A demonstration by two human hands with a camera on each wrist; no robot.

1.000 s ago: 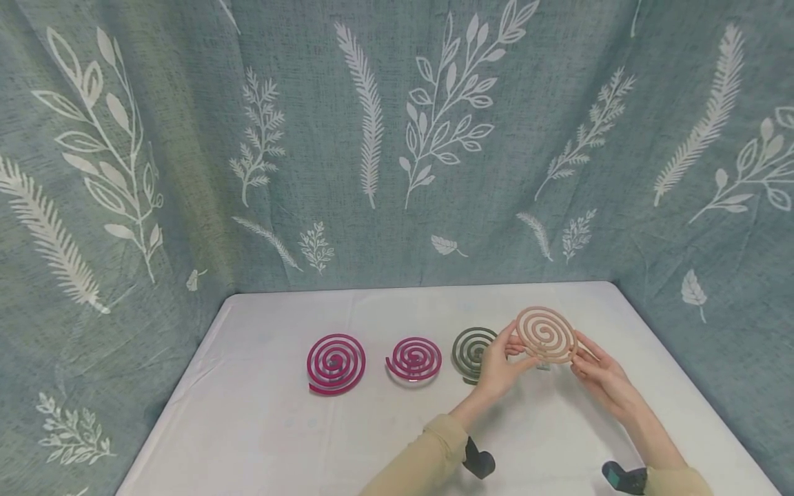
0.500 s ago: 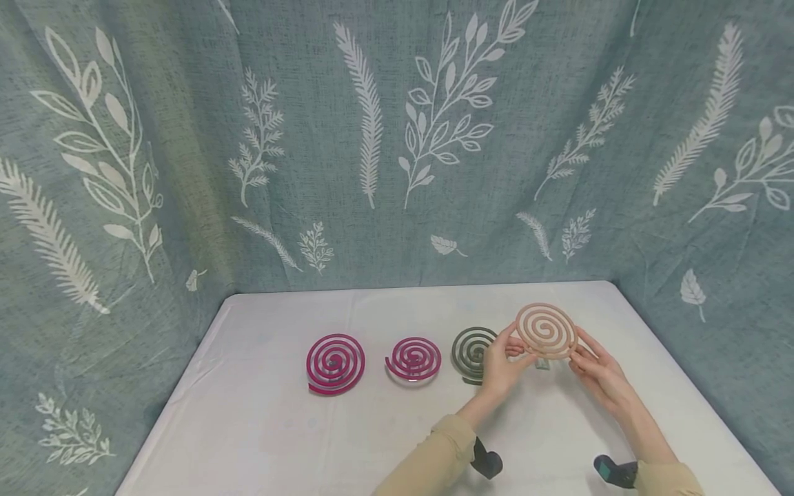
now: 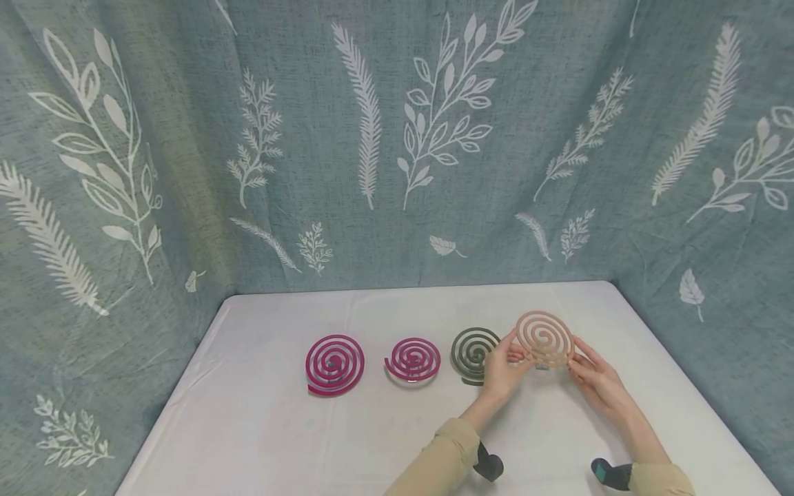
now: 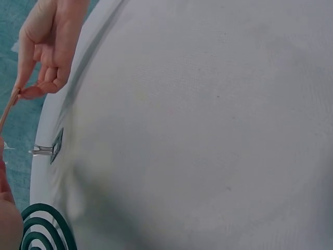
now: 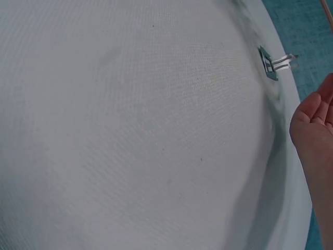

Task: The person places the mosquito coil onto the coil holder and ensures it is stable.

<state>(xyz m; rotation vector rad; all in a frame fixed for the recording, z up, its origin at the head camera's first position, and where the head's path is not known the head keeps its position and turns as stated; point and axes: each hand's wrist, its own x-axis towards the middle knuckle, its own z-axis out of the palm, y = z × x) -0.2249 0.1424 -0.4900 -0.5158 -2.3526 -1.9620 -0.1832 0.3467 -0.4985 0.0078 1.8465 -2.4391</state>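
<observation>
A peach-coloured mosquito coil is held up, tilted, between both hands at the right of the table in the head view. My left hand pinches its left edge. On the other side, my right hand pinches the right edge; in the left wrist view that right hand has fingertips on the coil's thin rim. Below the coil is a small metal stand, mostly hidden in the head view. A dark green coil lies just left of my left hand, which covers part of it.
Two magenta coils, one at the left and one nearer the middle, lie in a row with the green one on the white tablecloth. A patterned blue-green curtain hangs around the back and sides.
The peach coil rose slightly, exposing the stand, then came down a little and tilted over it. Both forearms have shifted slightly, the right one leftward. The other coils stay put.
</observation>
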